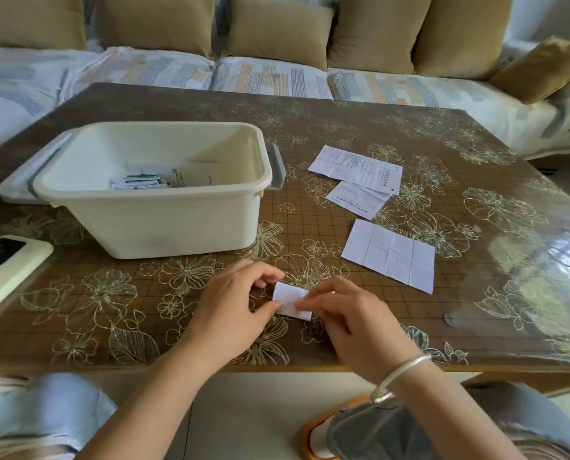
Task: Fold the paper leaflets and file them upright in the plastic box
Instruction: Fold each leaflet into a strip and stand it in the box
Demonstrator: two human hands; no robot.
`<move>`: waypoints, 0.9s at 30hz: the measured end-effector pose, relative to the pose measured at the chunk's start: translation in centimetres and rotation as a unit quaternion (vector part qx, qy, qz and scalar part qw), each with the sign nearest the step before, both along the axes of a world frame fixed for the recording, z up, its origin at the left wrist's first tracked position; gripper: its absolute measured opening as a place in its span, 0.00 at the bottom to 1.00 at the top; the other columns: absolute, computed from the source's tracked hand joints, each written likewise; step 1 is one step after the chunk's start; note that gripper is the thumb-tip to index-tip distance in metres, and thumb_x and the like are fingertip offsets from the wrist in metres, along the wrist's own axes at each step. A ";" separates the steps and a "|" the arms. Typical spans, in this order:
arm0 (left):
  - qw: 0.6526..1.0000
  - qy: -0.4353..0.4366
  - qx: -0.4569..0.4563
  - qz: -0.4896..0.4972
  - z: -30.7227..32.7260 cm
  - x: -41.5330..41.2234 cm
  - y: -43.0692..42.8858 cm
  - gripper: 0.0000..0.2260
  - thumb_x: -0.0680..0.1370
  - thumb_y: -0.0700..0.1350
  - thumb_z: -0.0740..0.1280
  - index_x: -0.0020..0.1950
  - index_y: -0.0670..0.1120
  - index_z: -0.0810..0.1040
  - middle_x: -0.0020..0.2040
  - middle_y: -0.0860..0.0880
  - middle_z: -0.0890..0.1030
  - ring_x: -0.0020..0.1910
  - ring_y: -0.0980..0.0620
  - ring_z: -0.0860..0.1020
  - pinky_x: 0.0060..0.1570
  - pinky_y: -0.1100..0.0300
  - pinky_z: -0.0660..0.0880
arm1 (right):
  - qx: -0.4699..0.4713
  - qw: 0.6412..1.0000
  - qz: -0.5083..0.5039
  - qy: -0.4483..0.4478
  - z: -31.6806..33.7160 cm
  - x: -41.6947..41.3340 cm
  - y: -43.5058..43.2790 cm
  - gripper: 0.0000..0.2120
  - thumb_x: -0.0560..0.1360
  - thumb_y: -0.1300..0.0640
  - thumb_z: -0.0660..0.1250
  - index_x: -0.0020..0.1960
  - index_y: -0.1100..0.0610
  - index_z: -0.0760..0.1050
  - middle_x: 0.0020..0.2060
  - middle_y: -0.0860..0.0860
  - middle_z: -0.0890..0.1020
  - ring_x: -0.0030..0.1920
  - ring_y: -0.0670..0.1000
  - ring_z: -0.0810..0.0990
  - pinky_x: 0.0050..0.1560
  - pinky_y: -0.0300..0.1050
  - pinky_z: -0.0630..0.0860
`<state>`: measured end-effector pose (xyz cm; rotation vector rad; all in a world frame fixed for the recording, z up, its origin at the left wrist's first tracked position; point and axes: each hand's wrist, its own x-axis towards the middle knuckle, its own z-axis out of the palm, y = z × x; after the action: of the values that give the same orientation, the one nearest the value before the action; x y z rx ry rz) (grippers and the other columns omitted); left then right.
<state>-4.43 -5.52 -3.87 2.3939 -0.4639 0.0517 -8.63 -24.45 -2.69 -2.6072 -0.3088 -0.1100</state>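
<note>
A small folded white leaflet (290, 298) lies on the table near its front edge. My left hand (233, 310) pinches its left side and my right hand (346, 317) presses on its right side. Three unfolded leaflets lie to the right: a creased blank one (389, 255), a printed one (358, 200) and a larger printed one (356, 167) behind it. The cream plastic box (150, 207) stands at the left of the table, open, with several folded papers (141, 182) lying inside on the bottom.
A white phone (8, 263) lies at the table's left edge. The table (476, 310) has a glossy brown floral cover. A sofa with cushions (277, 31) runs behind it. My knees and an orange-rimmed stool (313, 426) are below the front edge.
</note>
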 end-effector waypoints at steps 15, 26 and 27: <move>1.000 -0.007 0.016 -0.010 0.2 0.2 -0.1 0.18 0.73 0.48 0.74 0.62 0.53 0.79 0.55 0.58 0.78 0.52 0.58 0.76 0.56 0.55 0.75 | -0.186 0.963 0.019 0.192 4.5 5.2 2.4 0.20 0.70 0.45 0.73 0.57 0.53 0.77 0.51 0.49 0.80 0.52 0.50 0.77 0.49 0.41 0.72; 0.998 -0.006 -0.055 0.014 2.0 -0.5 0.4 0.15 0.73 0.42 0.73 0.57 0.55 0.79 0.39 0.60 0.80 0.38 0.62 0.78 0.39 0.65 0.77 | -0.008 0.986 0.047 0.160 4.7 5.9 1.1 0.07 0.70 0.55 0.75 0.38 0.46 0.78 0.34 0.42 0.81 0.37 0.41 0.79 0.44 0.37 0.77; 0.998 -0.019 -0.060 0.007 2.8 -0.6 0.8 0.15 0.73 0.42 0.73 0.57 0.54 0.79 0.39 0.61 0.80 0.39 0.62 0.78 0.36 0.69 0.75 | -0.004 0.987 0.060 0.146 5.5 6.0 1.3 0.08 0.70 0.56 0.75 0.38 0.45 0.78 0.35 0.42 0.81 0.37 0.41 0.80 0.45 0.37 0.78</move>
<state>-5.02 -4.71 -1.07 2.2821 -0.4500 0.1270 -2.61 -23.12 2.81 -2.5583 -0.3594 0.3123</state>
